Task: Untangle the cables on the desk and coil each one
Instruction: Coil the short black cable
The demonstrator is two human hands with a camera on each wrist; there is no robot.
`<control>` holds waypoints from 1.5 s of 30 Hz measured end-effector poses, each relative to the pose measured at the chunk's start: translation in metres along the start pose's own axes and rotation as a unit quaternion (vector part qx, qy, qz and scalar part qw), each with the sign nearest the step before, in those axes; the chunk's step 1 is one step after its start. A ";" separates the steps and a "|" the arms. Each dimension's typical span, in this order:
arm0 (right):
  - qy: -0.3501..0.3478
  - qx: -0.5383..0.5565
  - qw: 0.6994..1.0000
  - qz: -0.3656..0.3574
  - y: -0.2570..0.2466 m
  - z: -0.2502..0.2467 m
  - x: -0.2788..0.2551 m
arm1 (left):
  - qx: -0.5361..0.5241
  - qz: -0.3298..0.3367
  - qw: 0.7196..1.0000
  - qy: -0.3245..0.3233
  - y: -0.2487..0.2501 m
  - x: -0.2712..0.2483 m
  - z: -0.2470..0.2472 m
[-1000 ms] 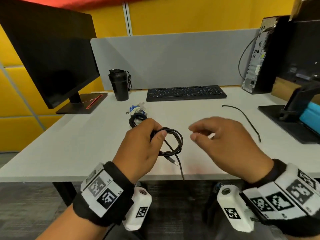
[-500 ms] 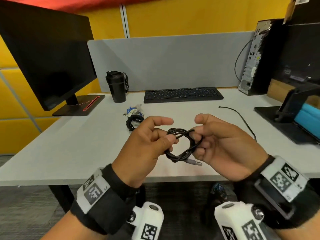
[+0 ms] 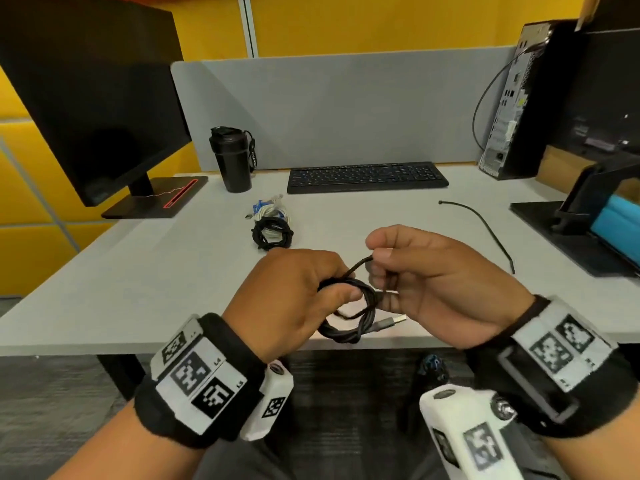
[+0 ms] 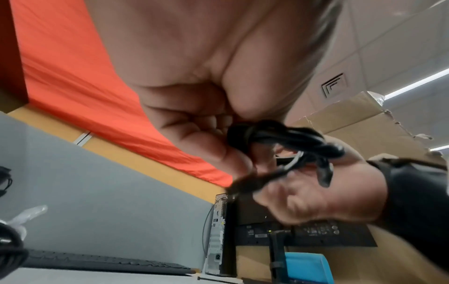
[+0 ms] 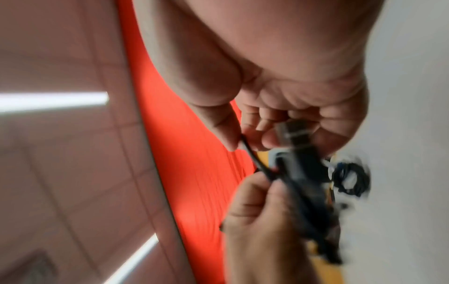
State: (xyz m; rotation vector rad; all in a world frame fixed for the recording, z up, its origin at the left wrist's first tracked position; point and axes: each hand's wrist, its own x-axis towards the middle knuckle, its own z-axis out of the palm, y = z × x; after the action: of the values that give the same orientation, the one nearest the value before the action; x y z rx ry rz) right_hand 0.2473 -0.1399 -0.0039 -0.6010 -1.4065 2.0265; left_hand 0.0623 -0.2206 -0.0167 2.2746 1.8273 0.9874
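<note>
- The left hand (image 3: 294, 299) is curled around a small coil of black cable (image 3: 349, 327), with the thumb pressed on top of the loops; the coil is held in the air over the near edge of the surface (image 3: 138, 271).
- The right hand (image 3: 440, 285), just beside the left, pinches a loose strand of that same black cable between thumb and forefinger; the strand rises from the coil to the pinch.
- A silver USB plug (image 3: 394, 321) sticks out of the coil toward the right hand's palm.
- In the left wrist view, the left hand's fingers (image 4: 218, 146) wrap the bundled loops, with the right hand close behind them.
- The right wrist view is blurred; it shows the thin strand pinched at the thumb tip (image 5: 226, 138), and little more can be told.
- Beyond the left hand, a second black coil (image 3: 272, 233) lies on the surface, touching a white and blue cable bundle (image 3: 268, 211) just behind it.
- Beyond the right hand, well apart, a thin black cord (image 3: 485, 226) lies uncoiled.
- Farther back stand a keyboard (image 3: 367, 176) and a black bottle (image 3: 233, 159).
</note>
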 end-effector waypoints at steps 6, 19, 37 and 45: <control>0.117 -0.096 0.988 -0.043 -0.013 -0.027 0.007 | -0.112 -0.036 0.993 -0.010 -0.005 -0.001 -0.003; 0.222 -0.529 0.760 -0.304 -0.007 -0.009 -0.005 | -0.028 -0.095 0.990 0.101 -0.012 0.000 0.006; 0.045 -0.044 0.995 -0.075 0.016 0.009 0.003 | -0.671 -0.258 0.693 0.048 0.005 0.007 0.017; 0.057 -0.126 0.972 -0.190 0.009 -0.002 0.005 | -0.394 -0.215 0.894 0.000 0.007 0.003 0.012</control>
State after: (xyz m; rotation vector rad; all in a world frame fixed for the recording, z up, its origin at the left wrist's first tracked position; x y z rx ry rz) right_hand 0.2429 -0.1376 -0.0132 -0.4977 -1.5833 1.5069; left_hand 0.0751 -0.2164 -0.0222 1.3239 1.4301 1.3069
